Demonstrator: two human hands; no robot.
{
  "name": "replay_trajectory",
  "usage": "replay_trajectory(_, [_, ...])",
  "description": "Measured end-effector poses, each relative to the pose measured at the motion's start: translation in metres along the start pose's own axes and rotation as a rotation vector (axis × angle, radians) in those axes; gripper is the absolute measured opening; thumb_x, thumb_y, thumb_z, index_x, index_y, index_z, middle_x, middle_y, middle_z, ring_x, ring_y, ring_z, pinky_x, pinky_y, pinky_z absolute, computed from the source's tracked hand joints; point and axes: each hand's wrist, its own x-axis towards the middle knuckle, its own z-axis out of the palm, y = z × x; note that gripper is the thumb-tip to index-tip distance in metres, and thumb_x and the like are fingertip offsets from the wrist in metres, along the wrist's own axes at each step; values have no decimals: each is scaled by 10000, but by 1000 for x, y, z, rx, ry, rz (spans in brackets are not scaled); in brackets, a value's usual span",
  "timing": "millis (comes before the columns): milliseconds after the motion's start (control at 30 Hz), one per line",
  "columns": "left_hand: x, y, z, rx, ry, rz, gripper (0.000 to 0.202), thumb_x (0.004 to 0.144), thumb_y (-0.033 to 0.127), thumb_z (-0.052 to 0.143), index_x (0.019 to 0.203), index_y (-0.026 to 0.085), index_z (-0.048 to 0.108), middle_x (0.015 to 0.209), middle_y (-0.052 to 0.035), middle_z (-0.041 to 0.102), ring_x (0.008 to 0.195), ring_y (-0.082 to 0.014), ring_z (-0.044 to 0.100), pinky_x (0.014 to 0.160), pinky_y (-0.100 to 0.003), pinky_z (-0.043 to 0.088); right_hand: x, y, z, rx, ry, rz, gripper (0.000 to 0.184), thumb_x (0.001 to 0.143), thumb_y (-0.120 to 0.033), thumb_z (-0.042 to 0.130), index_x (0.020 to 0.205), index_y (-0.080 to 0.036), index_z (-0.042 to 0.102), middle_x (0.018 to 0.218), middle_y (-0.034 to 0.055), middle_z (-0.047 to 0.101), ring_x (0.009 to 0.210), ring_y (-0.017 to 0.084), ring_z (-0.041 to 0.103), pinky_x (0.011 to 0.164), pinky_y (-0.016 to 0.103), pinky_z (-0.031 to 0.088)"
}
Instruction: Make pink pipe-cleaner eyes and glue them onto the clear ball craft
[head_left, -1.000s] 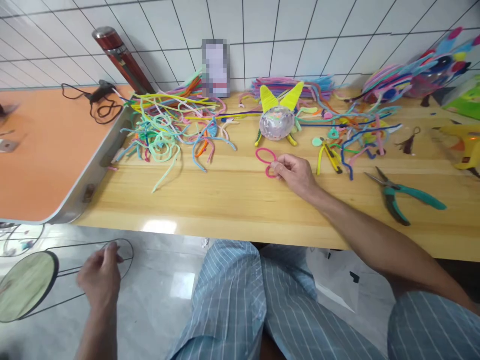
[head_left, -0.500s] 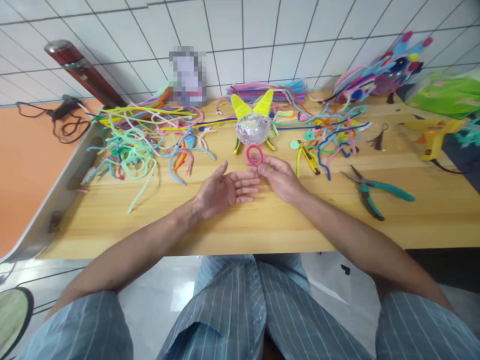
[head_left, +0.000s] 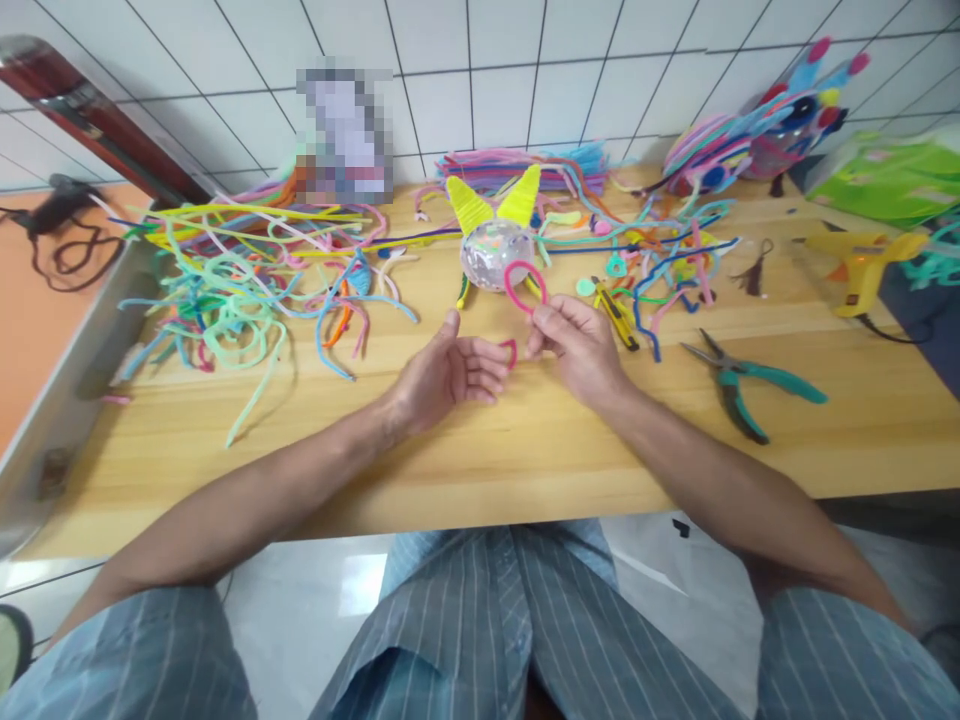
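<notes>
Pinched in my right hand (head_left: 574,345) is a pink pipe cleaner (head_left: 515,268), bent into a rounded loop that stands up from my fingers. My left hand (head_left: 454,370) faces it, palm turned inward, with fingers stretched and thumb raised. A short bent pink piece shows by the left fingertips; whether it joins the loop I cannot tell. Just beyond the hands sits a clear, shiny ball figure (head_left: 491,255) with two yellow pipe-cleaner ears (head_left: 471,207) and small yellow-and-dark feet. The loop overlaps the ball's lower right in view.
Tangled pipe cleaners (head_left: 240,320) lie at the left. Further right are a yellow cutter (head_left: 616,315), teal-handled pliers (head_left: 742,385) with jaws apart and a yellow glue gun (head_left: 862,265). A pipe-cleaner bundle (head_left: 517,170) lies by the tiled wall; a metal edge (head_left: 67,430) bounds the left.
The pink loop has risen and tilted in my right hand, now overlapping the ball. My hands have come slightly apart, and a pink piece now shows at the left fingertips. The view has shifted.
</notes>
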Motion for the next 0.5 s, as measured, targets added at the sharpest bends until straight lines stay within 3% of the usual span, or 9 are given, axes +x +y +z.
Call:
replay_trajectory(100, [3,3,-17,98,194,233,637,956,813,730,875,181,764,711,-43,738,537,-135,648,503,-255,521,-1,2,1,-116,-51,1,617,819,-844,821,779,-247,672,642,-10,677,597,150,603,595,292,502])
replay_trajectory(200, [5,7,-27,189,246,440,583,856,756,879,897,190,748,737,-7,715,517,-107,592,450,-239,449,-6,4,3,-216,-105,17,613,859,-831,804,755,-239,683,663,6,700,612,150,591,621,304,496])
replay_trajectory(400, [9,9,-22,322,193,473,589,795,736,939,766,194,709,611,22,627,469,-82,468,434,-241,353,-15,5,6,-339,-178,17,544,922,-750,791,790,-229,710,687,10,726,632,158,627,632,304,496])
replay_trajectory(500, [14,4,-22,274,231,490,589,779,726,953,737,197,698,591,22,633,458,-79,465,428,-237,345,-15,7,7,-299,-138,24,506,922,-736,800,893,-236,725,777,17,770,689,170,671,677,314,551])
